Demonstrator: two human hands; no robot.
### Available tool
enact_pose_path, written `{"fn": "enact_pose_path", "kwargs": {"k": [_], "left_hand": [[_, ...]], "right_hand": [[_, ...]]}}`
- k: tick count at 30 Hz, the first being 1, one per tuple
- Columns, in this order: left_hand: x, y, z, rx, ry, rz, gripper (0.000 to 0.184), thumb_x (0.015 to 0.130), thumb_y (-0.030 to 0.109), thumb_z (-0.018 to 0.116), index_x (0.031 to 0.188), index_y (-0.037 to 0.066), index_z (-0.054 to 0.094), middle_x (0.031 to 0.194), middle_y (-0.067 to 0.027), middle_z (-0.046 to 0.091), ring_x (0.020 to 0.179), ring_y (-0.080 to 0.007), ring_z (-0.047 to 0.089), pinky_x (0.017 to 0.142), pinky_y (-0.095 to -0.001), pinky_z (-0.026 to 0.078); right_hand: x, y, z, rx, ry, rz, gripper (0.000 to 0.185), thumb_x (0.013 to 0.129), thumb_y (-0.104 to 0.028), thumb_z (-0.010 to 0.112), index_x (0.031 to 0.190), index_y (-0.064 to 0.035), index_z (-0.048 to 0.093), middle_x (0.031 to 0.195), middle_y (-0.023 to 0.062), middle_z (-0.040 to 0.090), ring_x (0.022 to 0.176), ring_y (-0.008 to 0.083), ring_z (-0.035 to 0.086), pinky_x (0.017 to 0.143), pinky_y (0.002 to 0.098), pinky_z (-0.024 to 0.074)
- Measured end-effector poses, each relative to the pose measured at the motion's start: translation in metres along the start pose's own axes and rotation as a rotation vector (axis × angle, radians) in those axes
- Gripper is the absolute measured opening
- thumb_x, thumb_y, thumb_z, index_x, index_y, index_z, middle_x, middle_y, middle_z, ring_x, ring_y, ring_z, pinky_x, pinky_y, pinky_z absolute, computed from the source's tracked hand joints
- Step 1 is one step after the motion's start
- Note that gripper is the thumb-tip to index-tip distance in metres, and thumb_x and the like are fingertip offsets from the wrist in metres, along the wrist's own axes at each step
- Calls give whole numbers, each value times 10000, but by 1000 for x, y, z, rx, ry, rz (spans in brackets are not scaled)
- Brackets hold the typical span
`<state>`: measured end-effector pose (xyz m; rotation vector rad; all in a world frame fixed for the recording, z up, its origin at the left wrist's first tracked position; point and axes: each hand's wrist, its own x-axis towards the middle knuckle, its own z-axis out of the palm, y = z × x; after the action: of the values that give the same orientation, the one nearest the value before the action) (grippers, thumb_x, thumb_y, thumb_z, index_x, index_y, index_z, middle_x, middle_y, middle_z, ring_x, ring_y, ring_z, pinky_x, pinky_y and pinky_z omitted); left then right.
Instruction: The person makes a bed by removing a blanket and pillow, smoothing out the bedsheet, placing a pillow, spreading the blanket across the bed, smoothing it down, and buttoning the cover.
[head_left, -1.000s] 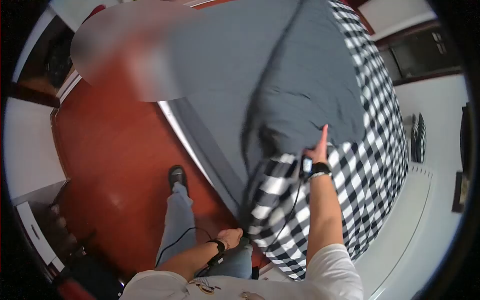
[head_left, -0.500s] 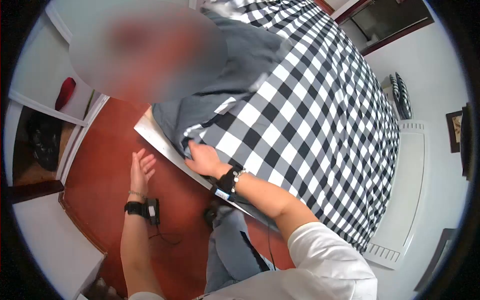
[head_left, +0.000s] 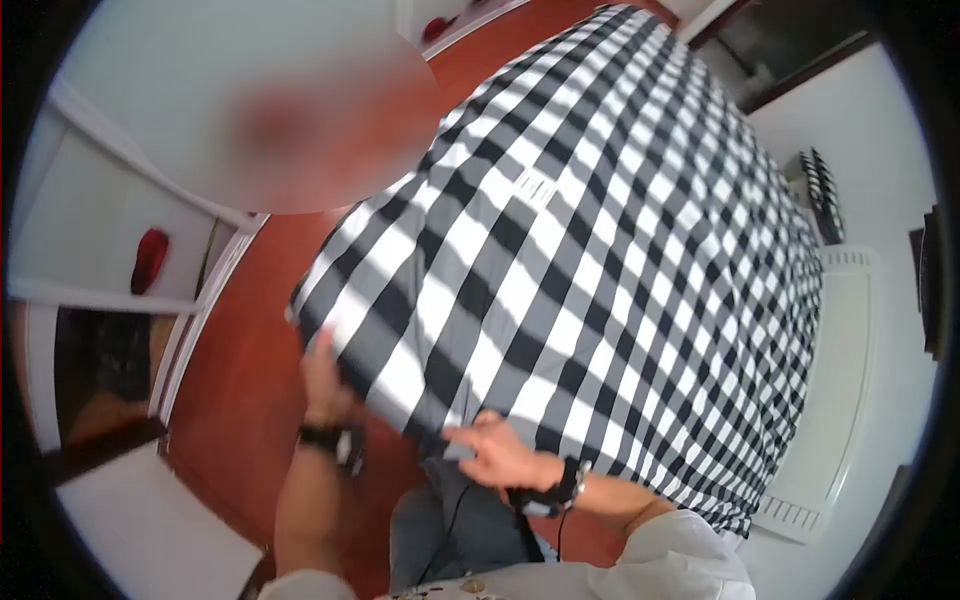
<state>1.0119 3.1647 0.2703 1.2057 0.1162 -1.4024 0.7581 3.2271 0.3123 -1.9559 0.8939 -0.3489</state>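
Note:
A black, white and grey checked bed cover [head_left: 560,290] spreads over the bed, its near corner and edge reaching past the mattress side. My right hand [head_left: 497,455] is closed on the near edge of the cover, where small folds run up from the fingers. My left hand [head_left: 325,372], smeared by motion, is at the cover's left corner; its fingers do not show clearly. Both wrists carry dark straps with small devices. A small striped label-like patch [head_left: 535,187] shows on the cover.
The red floor [head_left: 235,340] runs along the bed's left side, beside glass-panelled doors [head_left: 130,190] with white frames. A white headboard [head_left: 825,390] stands at the right against the wall. Checked pillows or cushions [head_left: 822,195] are beyond it. A blurred patch hides the upper left.
The folded-back grey underside is out of sight, and the checked side now lies over the bed's corner. My right hand moved nearer my body; my left moved right to the cover.

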Motion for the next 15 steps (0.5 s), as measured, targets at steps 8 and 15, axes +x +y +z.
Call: {"fn": "enact_pose_path", "kwargs": {"k": [8,15], "left_hand": [[154,-42,-165,1170,502,188,611,861,291,590,1301,-83,389,1319,-234,450,1182,-338,466,988,-374,345],[121,22,-88,729,444,-378,547,871,492,516,1182,42,523,1189,-111,531,1058,-288,514,826,-522,426]], "right_hand": [[36,77,75,125,-311,278,498,768,-186,566,1251,-137,459,857,109,629,818,276,619,754,386,448],[-93,49,131,736,459,996,229,887,-213,519,935,-2,596,869,69,629,799,145,592,701,307,489]]}}
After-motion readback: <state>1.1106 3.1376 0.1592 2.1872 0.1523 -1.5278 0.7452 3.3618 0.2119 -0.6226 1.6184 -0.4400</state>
